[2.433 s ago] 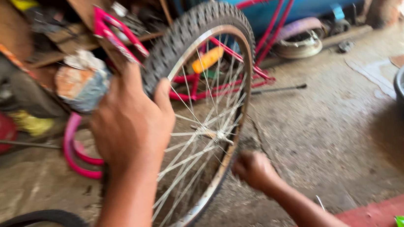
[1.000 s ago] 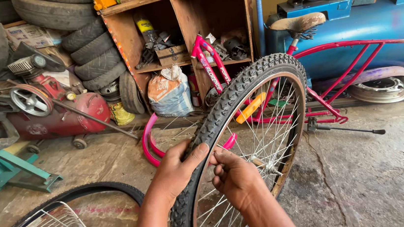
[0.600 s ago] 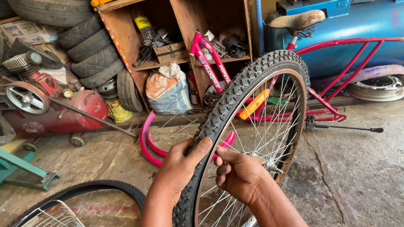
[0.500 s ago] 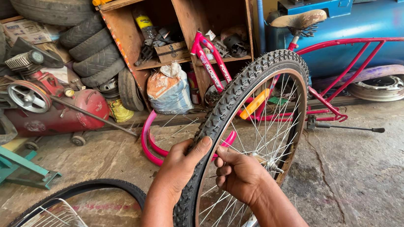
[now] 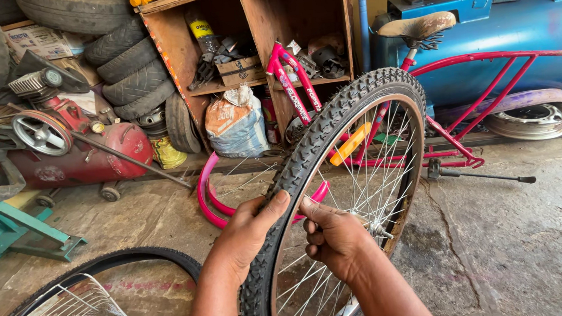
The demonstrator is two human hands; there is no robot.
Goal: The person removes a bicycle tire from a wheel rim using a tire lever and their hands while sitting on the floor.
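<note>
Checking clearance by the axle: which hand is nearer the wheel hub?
Right. The right hand sits inside the rim among the spokes, just left of the hub; the left hand grips the tyre further out.

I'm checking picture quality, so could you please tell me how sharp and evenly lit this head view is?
Head view: sharp on both hands, left hand and right hand, and the knobby bicycle tyre; daylight is soft, shadows faint; the wooden shelf interior is dim; straight edges bow slightly near the frame borders.
</note>
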